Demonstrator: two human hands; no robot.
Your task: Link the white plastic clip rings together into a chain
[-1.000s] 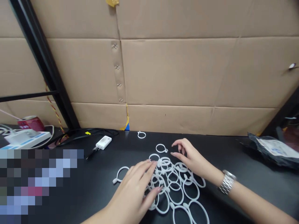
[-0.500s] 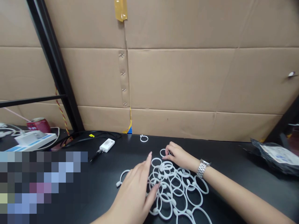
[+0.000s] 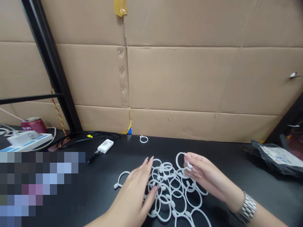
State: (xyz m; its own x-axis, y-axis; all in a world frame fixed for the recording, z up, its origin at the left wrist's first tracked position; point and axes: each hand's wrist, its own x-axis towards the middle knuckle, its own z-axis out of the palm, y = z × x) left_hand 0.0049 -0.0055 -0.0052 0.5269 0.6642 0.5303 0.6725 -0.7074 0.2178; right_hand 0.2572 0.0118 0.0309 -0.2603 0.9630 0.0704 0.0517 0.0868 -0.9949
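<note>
A heap of white plastic rings, each with small rounded knobs at its closure like a shower curtain ring, lies on the black table. My right hand is pinching one white ring above the heap's right far side. Along the heap's left side my left hand rests with fingers stretched out and thumb apart, touching the rings at the edge. One loose ring shows partly from behind that hand. Another small ring lies alone near the cardboard wall.
A white charger plug sits at the back left, near black cables. Further left are a power strip and a red can. A dark plastic bag lies on the right. Cardboard walls off the back.
My right hand has picked up a ring from the heap's far end and brought it right and nearer. My left hand has hardly moved. The view has shifted slightly.
</note>
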